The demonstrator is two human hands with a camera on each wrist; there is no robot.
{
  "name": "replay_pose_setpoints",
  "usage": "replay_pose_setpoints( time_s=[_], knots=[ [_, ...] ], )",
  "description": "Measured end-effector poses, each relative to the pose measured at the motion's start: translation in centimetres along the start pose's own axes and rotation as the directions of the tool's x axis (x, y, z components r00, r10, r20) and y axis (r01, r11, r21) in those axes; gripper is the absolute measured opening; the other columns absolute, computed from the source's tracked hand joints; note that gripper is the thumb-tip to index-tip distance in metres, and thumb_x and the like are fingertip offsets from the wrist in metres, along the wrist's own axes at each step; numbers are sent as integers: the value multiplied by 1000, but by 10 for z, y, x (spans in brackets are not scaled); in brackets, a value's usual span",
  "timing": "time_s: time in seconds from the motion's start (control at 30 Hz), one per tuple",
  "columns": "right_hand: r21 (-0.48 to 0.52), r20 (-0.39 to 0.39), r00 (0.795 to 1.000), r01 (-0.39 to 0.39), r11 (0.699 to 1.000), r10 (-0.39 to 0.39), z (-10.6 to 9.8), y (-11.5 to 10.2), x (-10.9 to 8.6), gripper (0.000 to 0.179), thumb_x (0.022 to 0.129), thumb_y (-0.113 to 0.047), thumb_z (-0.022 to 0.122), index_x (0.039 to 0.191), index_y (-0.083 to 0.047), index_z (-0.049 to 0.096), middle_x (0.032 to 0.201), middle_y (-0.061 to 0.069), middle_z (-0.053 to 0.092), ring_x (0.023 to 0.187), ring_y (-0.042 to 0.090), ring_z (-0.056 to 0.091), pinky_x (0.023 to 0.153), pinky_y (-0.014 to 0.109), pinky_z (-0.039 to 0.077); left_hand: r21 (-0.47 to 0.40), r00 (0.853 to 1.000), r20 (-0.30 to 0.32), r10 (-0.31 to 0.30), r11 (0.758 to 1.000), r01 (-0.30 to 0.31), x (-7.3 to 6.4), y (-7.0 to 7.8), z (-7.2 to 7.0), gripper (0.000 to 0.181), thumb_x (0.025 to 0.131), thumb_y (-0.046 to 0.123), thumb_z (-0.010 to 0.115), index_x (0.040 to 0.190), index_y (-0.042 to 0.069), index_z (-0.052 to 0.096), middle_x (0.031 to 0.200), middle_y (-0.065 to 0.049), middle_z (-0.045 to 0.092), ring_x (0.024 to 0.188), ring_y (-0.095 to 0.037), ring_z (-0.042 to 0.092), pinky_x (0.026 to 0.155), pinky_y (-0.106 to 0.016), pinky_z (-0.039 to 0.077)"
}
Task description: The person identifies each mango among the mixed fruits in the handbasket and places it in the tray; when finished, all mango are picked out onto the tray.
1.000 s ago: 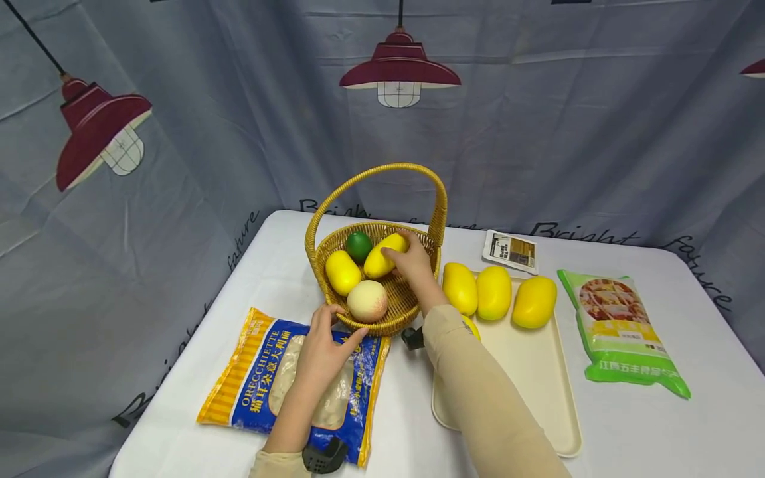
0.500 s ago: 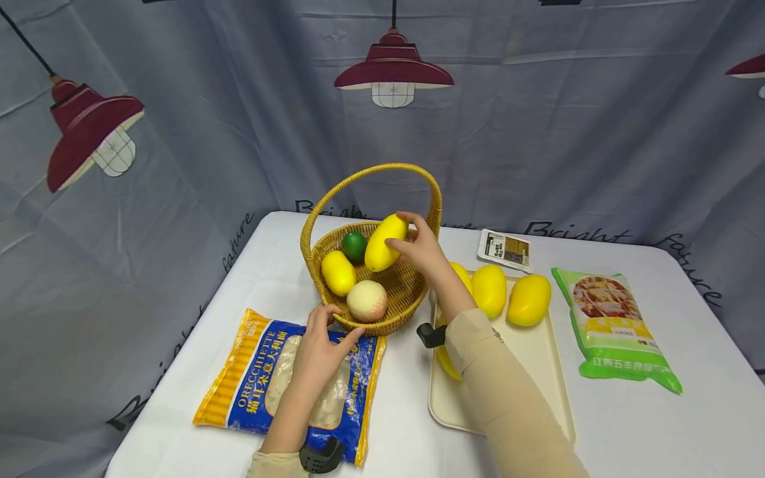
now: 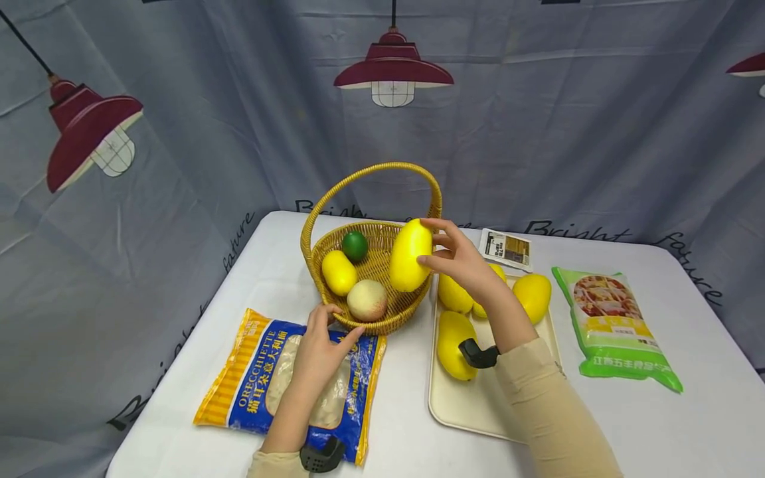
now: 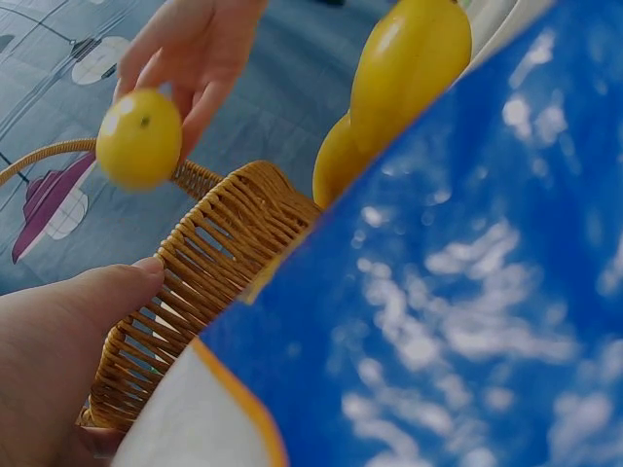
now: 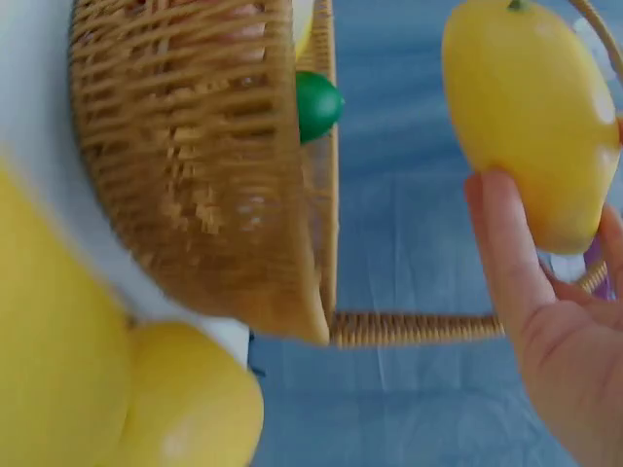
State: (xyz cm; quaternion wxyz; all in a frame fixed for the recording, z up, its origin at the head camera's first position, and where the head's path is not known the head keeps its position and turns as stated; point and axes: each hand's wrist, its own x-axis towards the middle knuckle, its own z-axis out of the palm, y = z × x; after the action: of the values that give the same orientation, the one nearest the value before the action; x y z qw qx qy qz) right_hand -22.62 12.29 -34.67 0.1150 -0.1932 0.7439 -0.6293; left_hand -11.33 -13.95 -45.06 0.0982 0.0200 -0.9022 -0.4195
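My right hand (image 3: 457,259) holds a yellow mango (image 3: 410,255) between thumb and fingers, raised over the right side of the wicker basket (image 3: 412,304). In the right wrist view this mango (image 5: 531,117) hangs above the basket's rim. At the basket's front, my left hand (image 3: 323,348) grips the rim; in the left wrist view its thumb lies against the woven side (image 4: 209,258). Inside the basket are a second mango (image 3: 339,273), a green fruit (image 3: 355,246) and a pale peach (image 3: 367,301).
To the right, a cream tray (image 3: 472,415) bears several mangoes (image 3: 455,345). Under my left forearm lies a blue orecchiette bag (image 3: 254,378). A green food packet (image 3: 618,325) is farther right, and a small white sachet (image 3: 507,250) sits behind the tray.
My right hand has lifted the mango up out of the basket and carried it rightward. The left hand stays at the basket's front rim.
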Motion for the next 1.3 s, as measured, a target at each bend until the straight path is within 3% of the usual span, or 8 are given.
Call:
replay_pose_setpoints(
  time_s=[0.17,0.37,0.53,0.7,0.83,1.0,1.17,1.3],
  knots=[
    [3,32,999,-17,1000,17,-18,5,-28,66,91,-17,69,146,-26,37,147,10,37,117,32,54,91,39,50,-1,1000,0,-9,1000,9,0,1,0,55,84,51,70,121,18,46,141,-10,40,117,-32,55,81,-49,51],
    [-9,50,999,8,1000,-8,-34,21,-62,65,91,-9,67,147,-21,36,146,18,37,116,28,55,89,33,51,9,1000,3,-21,1000,21,0,2,1,54,84,50,71,121,18,46,142,-10,39,116,-33,56,78,-48,52],
    [-48,18,999,30,998,-29,-53,31,-93,64,92,-5,64,148,-19,34,144,20,37,115,15,56,88,29,51,7,1000,11,-18,1000,17,1,2,2,55,84,51,70,121,18,45,141,-10,39,116,-32,55,78,-48,52],
    [-79,-19,999,42,996,-43,-76,45,-122,64,93,3,59,149,-14,32,140,12,41,113,11,57,86,27,52,12,1000,8,-20,1000,19,1,1,2,56,84,53,69,121,18,46,140,-10,40,116,-32,55,78,-47,52],
    [-127,-42,998,-60,990,55,-87,61,-139,63,94,-5,62,149,-17,34,140,11,40,110,5,57,86,23,50,9,1000,10,-29,1000,29,1,1,1,55,84,52,70,121,18,46,141,-10,40,117,-32,55,80,-48,52],
    [-120,3,988,-155,981,156,-90,85,-154,61,94,-9,62,148,-14,33,141,16,38,111,5,56,87,25,50,8,1000,14,-28,1000,28,1,1,1,55,84,51,70,121,18,45,140,-9,40,118,-32,54,80,-48,52],
    [-126,51,972,-223,967,231,-90,97,-154,60,94,-13,62,147,-14,35,146,21,33,127,26,43,86,32,51,6,1000,5,-23,1000,23,1,0,1,55,84,50,70,121,17,46,139,-10,41,117,-32,55,79,-48,52],
    [-74,84,954,-283,956,288,-87,102,-149,60,94,-15,61,148,-15,34,147,25,30,130,46,34,85,37,53,7,1000,3,-18,1000,18,1,0,2,55,84,50,70,121,17,46,138,-10,41,116,-31,55,79,-47,52]
  ],
)
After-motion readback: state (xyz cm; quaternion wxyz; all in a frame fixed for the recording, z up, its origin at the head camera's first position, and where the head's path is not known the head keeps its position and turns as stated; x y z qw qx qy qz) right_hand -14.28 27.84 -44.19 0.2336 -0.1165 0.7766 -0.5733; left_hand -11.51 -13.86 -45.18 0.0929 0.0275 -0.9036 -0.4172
